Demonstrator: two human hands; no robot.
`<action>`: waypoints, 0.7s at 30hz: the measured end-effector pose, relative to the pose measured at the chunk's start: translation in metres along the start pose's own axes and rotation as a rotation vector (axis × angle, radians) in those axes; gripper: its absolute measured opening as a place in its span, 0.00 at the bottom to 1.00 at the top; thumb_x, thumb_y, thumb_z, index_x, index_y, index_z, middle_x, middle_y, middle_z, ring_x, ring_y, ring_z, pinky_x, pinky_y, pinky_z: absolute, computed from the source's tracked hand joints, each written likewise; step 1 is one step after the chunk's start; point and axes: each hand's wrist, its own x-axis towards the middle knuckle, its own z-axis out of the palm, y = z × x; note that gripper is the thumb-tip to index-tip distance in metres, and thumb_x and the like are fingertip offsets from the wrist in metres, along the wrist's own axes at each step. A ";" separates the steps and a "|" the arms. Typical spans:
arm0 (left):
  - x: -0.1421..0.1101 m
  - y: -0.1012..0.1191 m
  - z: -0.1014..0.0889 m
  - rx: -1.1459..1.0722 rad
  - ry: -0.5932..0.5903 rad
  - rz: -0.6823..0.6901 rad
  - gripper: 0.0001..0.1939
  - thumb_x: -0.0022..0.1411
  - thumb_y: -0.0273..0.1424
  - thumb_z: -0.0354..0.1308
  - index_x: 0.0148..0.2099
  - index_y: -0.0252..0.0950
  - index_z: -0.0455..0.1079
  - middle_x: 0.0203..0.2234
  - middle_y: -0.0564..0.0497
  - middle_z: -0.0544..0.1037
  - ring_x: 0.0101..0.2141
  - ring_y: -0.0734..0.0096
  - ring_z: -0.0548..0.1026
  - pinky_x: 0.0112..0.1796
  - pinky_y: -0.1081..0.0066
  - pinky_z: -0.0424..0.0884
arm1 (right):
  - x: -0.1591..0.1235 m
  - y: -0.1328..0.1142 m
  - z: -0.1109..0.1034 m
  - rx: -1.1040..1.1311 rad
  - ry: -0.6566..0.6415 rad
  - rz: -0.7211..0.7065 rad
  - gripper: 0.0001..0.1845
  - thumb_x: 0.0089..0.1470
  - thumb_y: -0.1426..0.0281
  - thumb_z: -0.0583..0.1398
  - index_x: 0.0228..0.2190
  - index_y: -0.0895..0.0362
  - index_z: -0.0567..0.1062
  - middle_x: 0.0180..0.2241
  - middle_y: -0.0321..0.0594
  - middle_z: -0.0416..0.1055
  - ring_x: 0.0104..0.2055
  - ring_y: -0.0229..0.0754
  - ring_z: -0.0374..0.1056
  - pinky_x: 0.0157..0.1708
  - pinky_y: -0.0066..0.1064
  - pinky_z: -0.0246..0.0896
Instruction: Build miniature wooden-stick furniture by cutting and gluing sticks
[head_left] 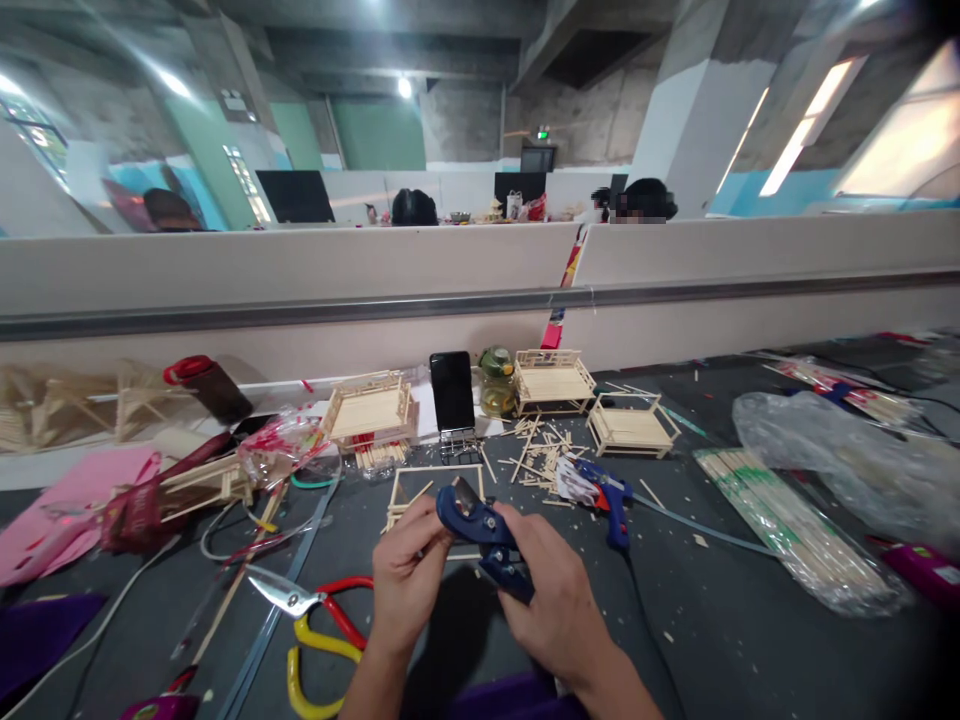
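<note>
My right hand [551, 580] is wrapped around the handles of a dark blue hand cutter [476, 520], whose metal blade points up and left. Beside the cutter's head, my left hand [409, 565] has its fingers pinched together. What they hold is largely hidden; a thin pale stick shows at their tips, and I cannot tell whether it is gripped. Just behind both hands lies a rectangular frame of thin wooden sticks [439, 468], partly covered by them. Scissors with red and yellow handles [319, 605] lie spread on the table left of my left hand.
Small wooden bed-like models [555, 380] stand at the back around a propped black phone [452, 392]. Cut stick pieces [544, 460] lie near a blue glue gun [616, 500]. Bagged sticks [787, 520] are at right, pink material [82, 500] at left. A low partition [300, 260] closes the back.
</note>
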 end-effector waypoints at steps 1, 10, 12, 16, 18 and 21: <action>0.000 0.000 0.000 0.001 -0.002 0.002 0.09 0.61 0.31 0.58 0.34 0.39 0.80 0.26 0.49 0.74 0.34 0.66 0.72 0.36 0.72 0.67 | 0.000 0.000 -0.001 0.002 0.000 0.005 0.37 0.46 0.80 0.55 0.59 0.52 0.59 0.44 0.45 0.71 0.47 0.49 0.69 0.47 0.39 0.67; 0.002 -0.004 0.002 -0.029 -0.020 0.007 0.09 0.61 0.29 0.58 0.38 0.41 0.80 0.28 0.51 0.75 0.31 0.70 0.71 0.33 0.74 0.67 | -0.007 0.005 0.004 -0.012 -0.071 0.052 0.29 0.51 0.75 0.57 0.56 0.54 0.65 0.39 0.43 0.77 0.41 0.47 0.75 0.39 0.34 0.69; 0.003 -0.003 0.004 -0.040 -0.008 0.003 0.09 0.61 0.28 0.59 0.40 0.41 0.80 0.27 0.51 0.75 0.30 0.70 0.71 0.33 0.74 0.67 | -0.006 0.006 0.004 0.046 -0.061 0.091 0.27 0.53 0.74 0.56 0.55 0.52 0.66 0.40 0.41 0.78 0.40 0.45 0.76 0.38 0.31 0.69; 0.004 -0.002 0.005 -0.035 0.026 -0.038 0.09 0.59 0.29 0.61 0.42 0.40 0.80 0.26 0.52 0.76 0.29 0.71 0.72 0.32 0.74 0.67 | -0.002 0.018 0.000 -0.020 0.086 0.270 0.24 0.57 0.67 0.56 0.56 0.53 0.66 0.44 0.43 0.77 0.43 0.47 0.76 0.40 0.34 0.70; 0.004 -0.004 0.005 -0.052 0.033 -0.074 0.10 0.60 0.31 0.60 0.43 0.40 0.79 0.25 0.52 0.76 0.29 0.70 0.72 0.33 0.73 0.68 | -0.002 0.029 -0.001 -0.160 0.130 0.336 0.25 0.57 0.64 0.57 0.56 0.56 0.66 0.47 0.47 0.75 0.45 0.51 0.74 0.42 0.40 0.70; 0.002 -0.007 0.004 -0.091 0.043 -0.118 0.11 0.61 0.32 0.59 0.44 0.39 0.79 0.24 0.52 0.76 0.29 0.70 0.73 0.35 0.72 0.68 | -0.007 0.042 0.001 -0.294 0.139 0.391 0.25 0.55 0.63 0.58 0.54 0.57 0.68 0.45 0.49 0.75 0.43 0.53 0.74 0.40 0.43 0.70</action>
